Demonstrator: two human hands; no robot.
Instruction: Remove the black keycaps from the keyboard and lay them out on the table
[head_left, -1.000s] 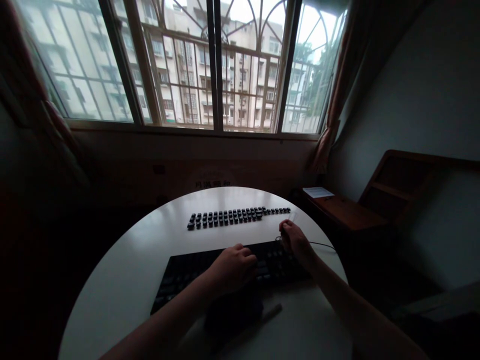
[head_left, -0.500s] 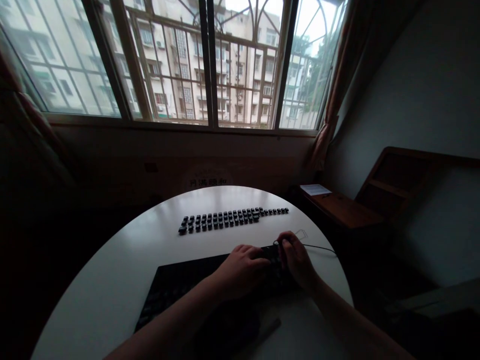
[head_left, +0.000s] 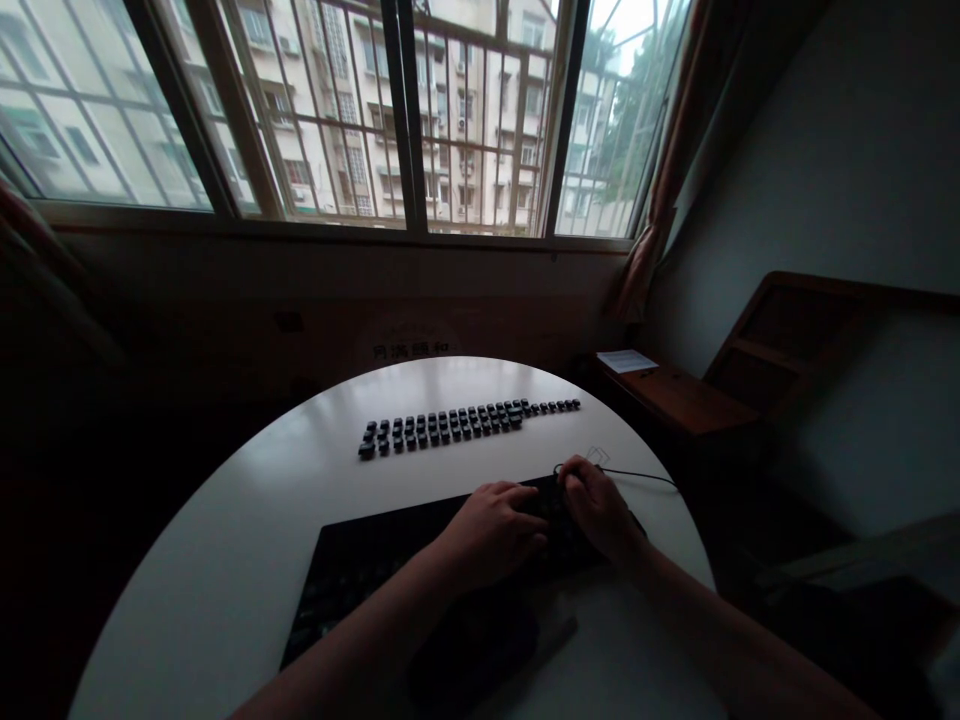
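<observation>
A black keyboard (head_left: 375, 550) lies slanted on the round white table. My left hand (head_left: 495, 530) rests across its right half, fingers apart, with nothing seen in them. My right hand (head_left: 600, 505) is closed above the keyboard's right end, fingers pinched together. What it pinches is hidden in the shade. A thin wire loop (head_left: 598, 456) shows just beyond its fingers. Past the keyboard stand rows of loose black keycaps (head_left: 442, 428), with a smaller row (head_left: 555, 406) at their right end.
A dark cable (head_left: 637, 474) runs from the keyboard over the table's right edge. Close to me, a dark rounded object (head_left: 472, 650) and a slim stick-like object (head_left: 555, 640) lie in shadow. A wooden chair (head_left: 697, 400) with papers (head_left: 627, 361) stands right of the table (head_left: 202, 580).
The view has tipped down slightly. My left hand's fingers have spread a little on the keyboard. My right hand has turned and lowered slightly, still closed.
</observation>
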